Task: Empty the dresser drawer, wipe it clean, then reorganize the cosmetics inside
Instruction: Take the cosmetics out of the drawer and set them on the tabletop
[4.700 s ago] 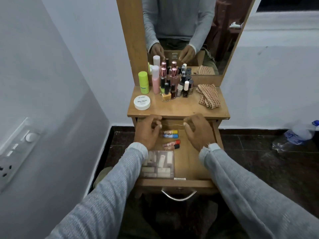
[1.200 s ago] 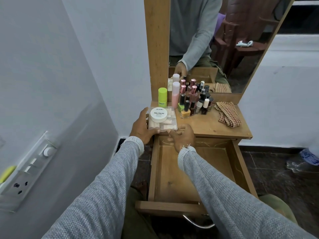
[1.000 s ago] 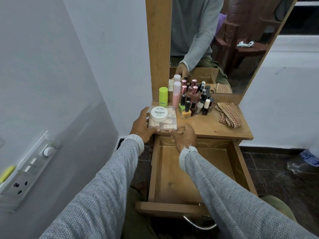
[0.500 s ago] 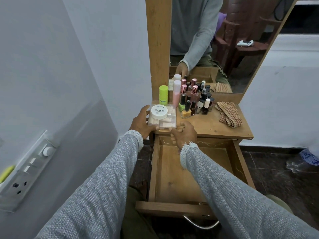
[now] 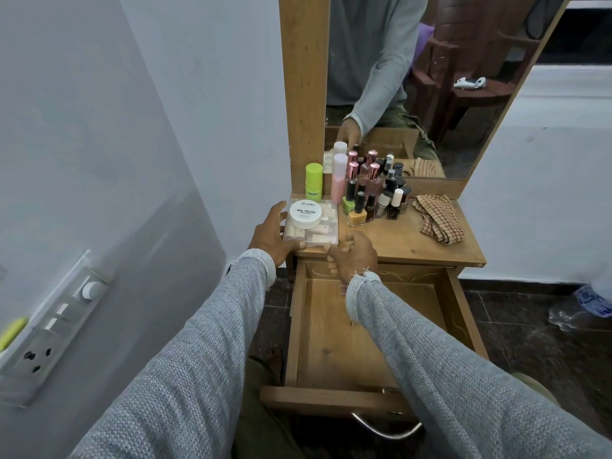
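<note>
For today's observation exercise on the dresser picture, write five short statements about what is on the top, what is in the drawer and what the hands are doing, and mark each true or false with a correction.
1. The drawer is pulled out and nothing shows in it. True.
2. The white nail polish remover jar stands on top of the clear plastic box. True.
3. The checked cloth lies inside the drawer. False: it lies on the dresser top, at its right side.
4. The left hand is at the left edge of the clear plastic box. True.
5. The right hand holds a nail polish bottle. False: it is at the box's front edge; the nail polish bottles stand by the mirror.
</note>
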The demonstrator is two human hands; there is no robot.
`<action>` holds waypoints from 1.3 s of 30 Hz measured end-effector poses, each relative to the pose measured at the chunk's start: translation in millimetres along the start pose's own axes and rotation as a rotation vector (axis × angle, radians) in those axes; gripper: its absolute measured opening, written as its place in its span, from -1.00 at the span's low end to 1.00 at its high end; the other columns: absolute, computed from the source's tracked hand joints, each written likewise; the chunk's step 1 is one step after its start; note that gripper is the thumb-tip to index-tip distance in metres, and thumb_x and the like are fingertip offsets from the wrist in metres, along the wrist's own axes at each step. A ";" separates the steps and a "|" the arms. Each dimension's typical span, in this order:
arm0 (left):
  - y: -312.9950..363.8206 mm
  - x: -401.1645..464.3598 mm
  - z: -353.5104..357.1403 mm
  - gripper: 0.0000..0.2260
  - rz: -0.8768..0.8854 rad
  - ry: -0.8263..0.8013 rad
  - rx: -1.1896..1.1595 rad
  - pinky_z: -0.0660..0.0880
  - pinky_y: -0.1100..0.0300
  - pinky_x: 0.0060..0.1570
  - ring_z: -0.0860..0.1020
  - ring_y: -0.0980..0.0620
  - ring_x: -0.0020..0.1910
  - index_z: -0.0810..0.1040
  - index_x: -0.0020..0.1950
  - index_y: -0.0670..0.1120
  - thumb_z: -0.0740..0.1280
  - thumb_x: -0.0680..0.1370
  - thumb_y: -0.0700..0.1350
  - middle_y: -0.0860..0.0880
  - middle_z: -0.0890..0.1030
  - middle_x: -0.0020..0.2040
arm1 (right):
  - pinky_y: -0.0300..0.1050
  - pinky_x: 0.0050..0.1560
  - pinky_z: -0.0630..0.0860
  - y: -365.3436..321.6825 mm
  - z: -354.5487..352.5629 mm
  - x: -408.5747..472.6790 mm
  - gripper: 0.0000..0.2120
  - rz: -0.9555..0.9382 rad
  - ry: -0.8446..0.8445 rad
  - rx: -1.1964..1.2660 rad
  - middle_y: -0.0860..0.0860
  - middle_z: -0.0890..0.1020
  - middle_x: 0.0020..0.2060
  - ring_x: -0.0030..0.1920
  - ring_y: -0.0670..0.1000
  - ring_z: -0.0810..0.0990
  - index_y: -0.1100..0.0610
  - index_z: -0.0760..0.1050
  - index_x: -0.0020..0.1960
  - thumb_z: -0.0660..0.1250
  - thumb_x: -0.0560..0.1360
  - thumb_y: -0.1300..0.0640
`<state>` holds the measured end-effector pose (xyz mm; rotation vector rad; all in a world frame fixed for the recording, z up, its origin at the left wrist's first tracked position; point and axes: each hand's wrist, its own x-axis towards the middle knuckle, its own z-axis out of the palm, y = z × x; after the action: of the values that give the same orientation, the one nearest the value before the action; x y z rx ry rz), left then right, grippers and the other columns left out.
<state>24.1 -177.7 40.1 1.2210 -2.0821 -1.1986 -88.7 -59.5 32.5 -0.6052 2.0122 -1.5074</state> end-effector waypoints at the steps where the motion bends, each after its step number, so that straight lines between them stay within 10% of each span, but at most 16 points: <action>1: 0.4 -0.3 -0.3 -0.18 -0.003 0.000 -0.003 0.41 -0.06 0.29 0.42 -0.12 0.36 0.17 0.51 0.00 0.54 0.38 -0.23 -0.02 0.38 0.45 | -0.27 -0.55 0.48 0.3 0.0 0.1 -0.83 -0.001 0.001 -0.002 0.10 0.62 -0.34 -0.47 -0.02 0.53 0.17 0.44 -0.03 0.41 0.46 0.23; 21: -9.0 -79.3 50.3 -0.50 0.185 0.461 -0.001 0.38 0.15 0.32 0.38 0.01 0.30 0.35 0.34 -0.07 0.44 0.45 -0.22 -0.06 0.36 0.34 | -0.29 -0.30 0.47 65.0 -92.2 -5.3 -0.99 -0.235 0.112 -0.296 -0.02 0.60 -0.27 -0.27 -0.07 0.58 0.08 0.50 -0.09 0.32 0.50 0.17; 30: -10.5 -99.6 105.6 -0.76 0.282 0.107 0.269 0.50 0.05 0.18 0.51 -0.02 0.16 0.53 0.14 -0.04 0.39 0.49 -0.19 -0.01 0.50 0.17 | -0.05 -0.06 0.54 102.5 -112.1 -4.8 -0.91 -0.309 -0.147 -0.713 -0.01 0.60 -0.12 -0.13 0.00 0.56 0.09 0.57 -0.06 0.35 0.46 0.22; 39: -15.0 -93.6 127.7 -0.66 0.115 -0.189 0.541 0.52 0.02 0.09 0.51 -0.08 0.15 0.42 0.34 -0.04 0.28 0.56 -0.11 -0.07 0.48 0.21 | -0.02 -0.07 0.41 111.3 -102.1 3.5 -0.84 -0.349 -0.333 -1.017 -0.02 0.48 -0.15 -0.15 0.03 0.42 0.01 0.52 0.04 0.27 0.48 0.04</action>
<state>-12.5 -42.3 -35.1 1.2161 -2.6902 -0.7410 -162.2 41.4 -52.6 -1.5372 2.3645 -0.3539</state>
